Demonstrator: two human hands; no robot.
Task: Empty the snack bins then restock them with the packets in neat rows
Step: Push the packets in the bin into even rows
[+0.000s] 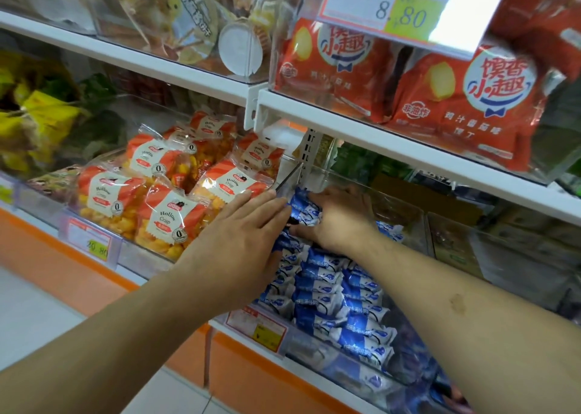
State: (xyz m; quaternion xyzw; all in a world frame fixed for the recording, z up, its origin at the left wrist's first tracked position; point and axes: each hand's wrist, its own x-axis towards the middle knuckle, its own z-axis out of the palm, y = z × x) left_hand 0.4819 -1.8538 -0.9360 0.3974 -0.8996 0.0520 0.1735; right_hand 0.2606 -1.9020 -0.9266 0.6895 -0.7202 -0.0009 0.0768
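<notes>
Right hand [338, 215] gripping blue packets [327, 291], left hand [239, 244] flat alongside

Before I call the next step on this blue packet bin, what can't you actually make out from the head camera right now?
- Right hand fingertips: buried among the blue packets, so its grip is unclear.
- Bin's left rows: covered by the left hand.
- Bin's price tag: print too small and blurred.
- Bin's lower right end: cut off by the frame edge.
- Dark bins to the right: contents lost in glare and shadow.

white shelf [377, 130] with clear bins [314, 347] of blue packets [327, 288] and orange crisp bags [166, 215]
</notes>
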